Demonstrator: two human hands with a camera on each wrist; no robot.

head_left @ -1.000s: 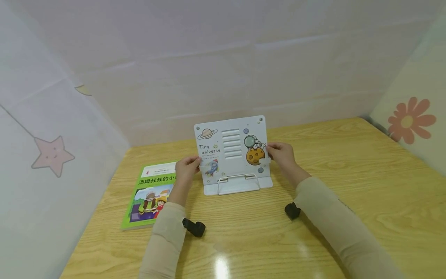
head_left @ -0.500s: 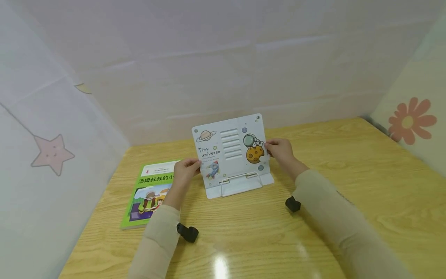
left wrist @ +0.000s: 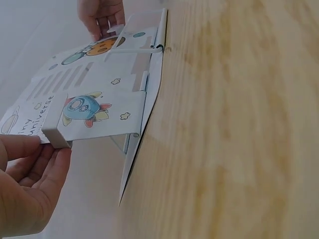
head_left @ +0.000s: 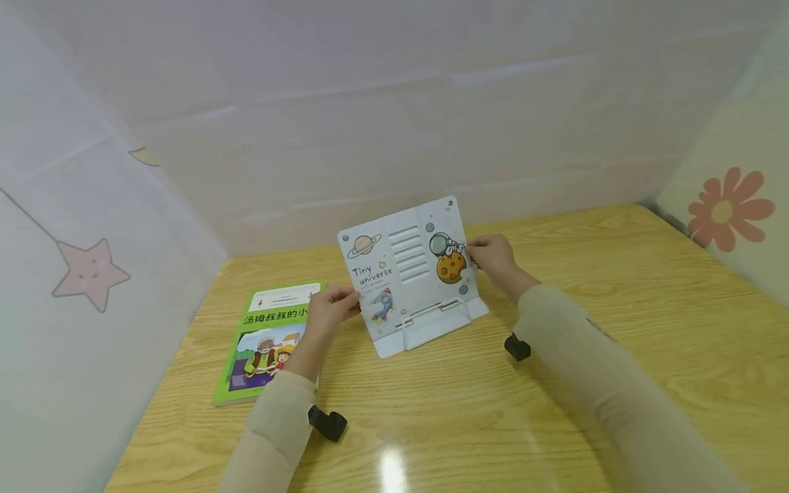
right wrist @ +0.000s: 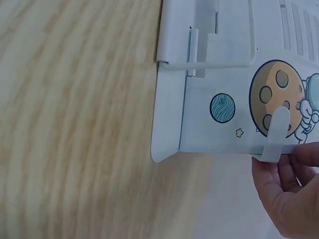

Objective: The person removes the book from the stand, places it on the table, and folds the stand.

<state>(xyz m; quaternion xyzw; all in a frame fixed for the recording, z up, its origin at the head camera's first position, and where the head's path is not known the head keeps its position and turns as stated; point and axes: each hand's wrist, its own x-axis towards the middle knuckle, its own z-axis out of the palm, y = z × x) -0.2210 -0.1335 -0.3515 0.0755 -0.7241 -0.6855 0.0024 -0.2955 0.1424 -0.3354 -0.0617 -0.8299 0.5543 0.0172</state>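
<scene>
A white book stand (head_left: 411, 294), printed with a planet, a rocket and an astronaut, leans back on the wooden table, turned slightly askew. My left hand (head_left: 329, 311) pinches its left side edge, thumb on the front and fingers behind, beside a white page clip (left wrist: 55, 122). On the opposite edge my right hand (head_left: 496, 259) grips the stand the same way, just by the other page clip (right wrist: 276, 132). A white wire page holder (right wrist: 214, 65) spans the bottom ledge (right wrist: 168, 119). The stand's back is mostly hidden.
To the left lies a green-bordered picture book (head_left: 265, 359), partly covered by my left forearm. Black wrist cameras (head_left: 327, 423) sit at both cuffs. Pale fabric walls (head_left: 370, 137) stand behind and on both sides of the wooden table (head_left: 444, 411).
Held by both hands, the stand has turned counterclockwise in the head view: its left end came down, its right end rose. The left forearm shifted left, over the book. Both grips stayed.
</scene>
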